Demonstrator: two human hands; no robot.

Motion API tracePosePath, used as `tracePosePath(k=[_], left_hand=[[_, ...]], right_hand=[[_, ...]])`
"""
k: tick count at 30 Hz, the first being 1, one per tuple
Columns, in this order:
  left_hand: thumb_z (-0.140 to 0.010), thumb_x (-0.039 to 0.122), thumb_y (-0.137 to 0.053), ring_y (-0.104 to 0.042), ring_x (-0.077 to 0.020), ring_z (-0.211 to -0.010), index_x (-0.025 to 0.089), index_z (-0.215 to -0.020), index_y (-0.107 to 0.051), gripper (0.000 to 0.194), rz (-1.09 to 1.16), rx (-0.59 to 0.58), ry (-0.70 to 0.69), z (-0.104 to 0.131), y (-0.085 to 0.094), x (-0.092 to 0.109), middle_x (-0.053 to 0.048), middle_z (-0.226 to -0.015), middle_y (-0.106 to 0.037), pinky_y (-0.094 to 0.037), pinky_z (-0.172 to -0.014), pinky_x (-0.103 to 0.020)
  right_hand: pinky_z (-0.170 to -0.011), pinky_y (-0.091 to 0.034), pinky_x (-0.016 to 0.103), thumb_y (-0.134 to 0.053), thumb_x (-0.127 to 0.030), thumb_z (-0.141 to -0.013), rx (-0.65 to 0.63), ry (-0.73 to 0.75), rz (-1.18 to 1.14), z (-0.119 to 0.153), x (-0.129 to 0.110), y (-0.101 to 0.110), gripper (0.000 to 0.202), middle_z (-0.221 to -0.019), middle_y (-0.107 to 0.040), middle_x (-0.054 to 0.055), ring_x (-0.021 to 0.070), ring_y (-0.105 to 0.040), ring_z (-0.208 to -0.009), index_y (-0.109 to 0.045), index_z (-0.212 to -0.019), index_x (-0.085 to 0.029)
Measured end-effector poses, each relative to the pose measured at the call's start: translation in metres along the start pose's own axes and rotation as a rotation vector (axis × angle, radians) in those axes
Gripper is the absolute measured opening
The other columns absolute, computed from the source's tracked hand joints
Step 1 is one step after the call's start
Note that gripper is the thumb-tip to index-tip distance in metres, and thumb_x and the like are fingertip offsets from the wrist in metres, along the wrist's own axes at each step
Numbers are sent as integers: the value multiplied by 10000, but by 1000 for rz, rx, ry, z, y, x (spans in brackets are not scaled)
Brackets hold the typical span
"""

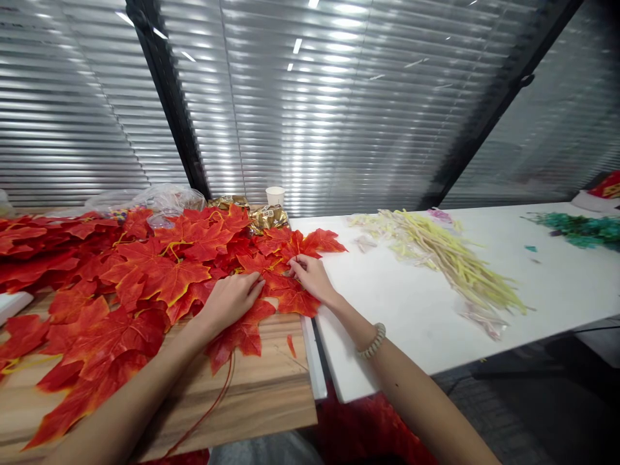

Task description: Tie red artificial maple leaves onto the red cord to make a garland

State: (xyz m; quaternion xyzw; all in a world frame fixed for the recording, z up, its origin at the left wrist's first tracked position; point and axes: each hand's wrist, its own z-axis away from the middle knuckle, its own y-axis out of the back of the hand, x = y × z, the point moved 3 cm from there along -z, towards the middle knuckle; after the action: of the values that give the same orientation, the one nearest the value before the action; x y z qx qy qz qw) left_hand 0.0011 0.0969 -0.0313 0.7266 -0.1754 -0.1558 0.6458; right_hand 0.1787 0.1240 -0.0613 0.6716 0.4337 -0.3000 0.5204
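Note:
Red artificial maple leaves [159, 271] with yellow-edged veins and stems lie in a broad heap over the left and middle of the wooden table. My left hand [235, 297] is closed at the right part of the heap, its fingertips pinched among the leaves. Just to its right, my right hand [310, 274] pinches at a cluster of red leaves [295, 300], with a beaded bracelet on the wrist. What lies between the fingertips of either hand is too small to make out. A thin red cord [213, 403] runs from the leaves toward the table's front edge.
Behind the leaves are gold wrappers [268, 218], a paper cup [276, 196] and clear plastic bags [169, 197]. A white table [402, 316] adjoins at the right, bearing yellow-green strips [455, 258] and teal foliage [581, 227]. Blinds [314, 116] stand behind.

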Motion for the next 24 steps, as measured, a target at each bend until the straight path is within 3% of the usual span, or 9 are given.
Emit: tracePosePath(k=[24], left_hand=[[-885,400,-299,-619,-209,-751,201,-852,-564,333,93,-16,18,2,1,2,-69,-799,-653,-410,-642,-266]], right_hand=[[-661,-423,250,-428,-238,-842,-20,15,44,2,-6,0,191,-674,-656,10,136,-601,-631,-553,-711,-177]])
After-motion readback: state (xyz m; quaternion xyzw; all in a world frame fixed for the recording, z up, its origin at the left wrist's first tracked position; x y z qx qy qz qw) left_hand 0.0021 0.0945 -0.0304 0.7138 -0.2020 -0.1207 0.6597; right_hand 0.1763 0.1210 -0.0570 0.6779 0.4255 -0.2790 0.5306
